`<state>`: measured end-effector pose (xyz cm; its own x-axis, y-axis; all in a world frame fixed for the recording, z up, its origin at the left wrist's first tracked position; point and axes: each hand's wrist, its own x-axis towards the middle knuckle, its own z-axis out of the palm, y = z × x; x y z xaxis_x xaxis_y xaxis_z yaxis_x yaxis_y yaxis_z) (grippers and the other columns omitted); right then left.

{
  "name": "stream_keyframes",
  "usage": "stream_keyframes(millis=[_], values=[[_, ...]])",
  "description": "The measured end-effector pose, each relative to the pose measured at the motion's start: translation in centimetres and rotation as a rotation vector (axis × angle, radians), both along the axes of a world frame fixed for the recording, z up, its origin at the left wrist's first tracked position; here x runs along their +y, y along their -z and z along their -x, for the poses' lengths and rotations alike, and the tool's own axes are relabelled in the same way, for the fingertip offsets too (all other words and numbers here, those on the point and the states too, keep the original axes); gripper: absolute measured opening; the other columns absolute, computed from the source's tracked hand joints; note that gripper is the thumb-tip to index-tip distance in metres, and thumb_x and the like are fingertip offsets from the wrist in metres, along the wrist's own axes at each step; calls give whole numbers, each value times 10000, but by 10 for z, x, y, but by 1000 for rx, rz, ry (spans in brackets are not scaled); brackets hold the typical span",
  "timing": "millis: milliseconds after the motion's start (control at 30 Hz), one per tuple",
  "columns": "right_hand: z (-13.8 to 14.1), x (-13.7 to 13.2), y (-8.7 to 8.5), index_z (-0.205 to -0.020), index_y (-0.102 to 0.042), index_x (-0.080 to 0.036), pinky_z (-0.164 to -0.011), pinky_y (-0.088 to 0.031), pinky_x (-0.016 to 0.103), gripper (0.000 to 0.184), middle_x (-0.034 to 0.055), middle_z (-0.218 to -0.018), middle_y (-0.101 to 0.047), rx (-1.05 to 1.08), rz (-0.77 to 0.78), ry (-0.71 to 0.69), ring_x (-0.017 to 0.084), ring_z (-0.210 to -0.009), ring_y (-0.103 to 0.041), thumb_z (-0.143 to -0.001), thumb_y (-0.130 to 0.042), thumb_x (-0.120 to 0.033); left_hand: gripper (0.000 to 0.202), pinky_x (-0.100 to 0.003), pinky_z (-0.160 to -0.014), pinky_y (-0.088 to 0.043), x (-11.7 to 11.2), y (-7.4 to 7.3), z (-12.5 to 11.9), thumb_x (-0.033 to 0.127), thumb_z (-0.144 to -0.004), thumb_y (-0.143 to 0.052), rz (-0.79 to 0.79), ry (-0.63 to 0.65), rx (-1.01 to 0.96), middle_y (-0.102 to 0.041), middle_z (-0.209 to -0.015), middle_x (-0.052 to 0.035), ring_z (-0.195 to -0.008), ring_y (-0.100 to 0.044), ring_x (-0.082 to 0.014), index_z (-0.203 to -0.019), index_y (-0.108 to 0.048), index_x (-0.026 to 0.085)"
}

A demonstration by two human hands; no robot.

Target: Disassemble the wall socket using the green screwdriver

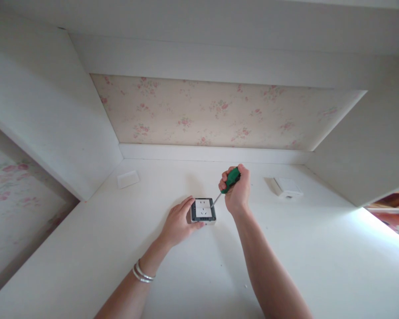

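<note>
A wall socket unit (203, 210) with a white face and dark grey frame lies on the white desk top (199, 266). My left hand (178, 223) grips its left side, fingers curled against the frame. My right hand (237, 190) is closed around the green handle of a screwdriver (228, 182). The shaft slants down and left, and its tip touches the right edge of the socket face. Silver bangles sit on my left wrist.
A flat white cover plate (128, 179) lies at the back left of the desk. A white box-shaped part (287, 187) sits at the back right. White side panels and a floral wallpaper back wall (215, 113) enclose the niche.
</note>
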<state>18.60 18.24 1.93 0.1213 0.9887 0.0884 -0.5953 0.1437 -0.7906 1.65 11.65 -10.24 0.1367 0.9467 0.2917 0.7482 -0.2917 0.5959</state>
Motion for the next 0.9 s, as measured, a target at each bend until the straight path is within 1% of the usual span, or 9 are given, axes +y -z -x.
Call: stream_keyframes(millis=[167, 400, 600, 700, 900], values=[[-4, 3, -1, -664, -446, -212, -360, -276, 207, 308, -54, -502, -462, 14, 20, 11, 79, -369, -375, -787, -479, -492, 802, -423, -1099, -298, 0, -1, 0, 531, -692, -704, 11, 3, 5, -413, -1442, -82, -1321, -384, -278, -1372, -400, 234], [-5, 5, 1, -666, -448, -213, -363, -290, 206, 310, -54, -508, -461, 32, 17, -1, 80, -373, -383, -787, -481, -496, 800, -407, -1103, -293, -2, -3, -1, 543, -708, -687, 32, -7, 31, -400, -1452, -70, -1328, -373, -264, -1378, -390, 223], [-19, 15, 7, -643, -438, -216, -358, -293, 222, 332, -57, -505, -437, 101, 89, 26, 84, -369, -365, -774, -465, -519, 810, -413, -1107, -283, -3, -6, 0, 532, -711, -689, 47, -6, 36, -378, -1466, -62, -1335, -361, -266, -1394, -371, 236], [-23, 18, 10, -643, -441, -215, -364, -305, 229, 335, -58, -509, -435, 126, 98, 48, 85, -371, -368, -769, -463, -524, 812, -414, -1108, -282, -3, -6, 1, 542, -712, -682, 53, -4, 34, -376, -1468, -59, -1337, -359, -267, -1396, -368, 237], [-19, 15, 8, -652, -435, -215, -362, -296, 224, 339, -62, -515, -426, 109, 88, 0, 80, -367, -361, -774, -461, -530, 805, -412, -1110, -279, -2, -5, 1, 539, -712, -683, 48, -8, 40, -378, -1467, -50, -1341, -353, -265, -1394, -367, 250]])
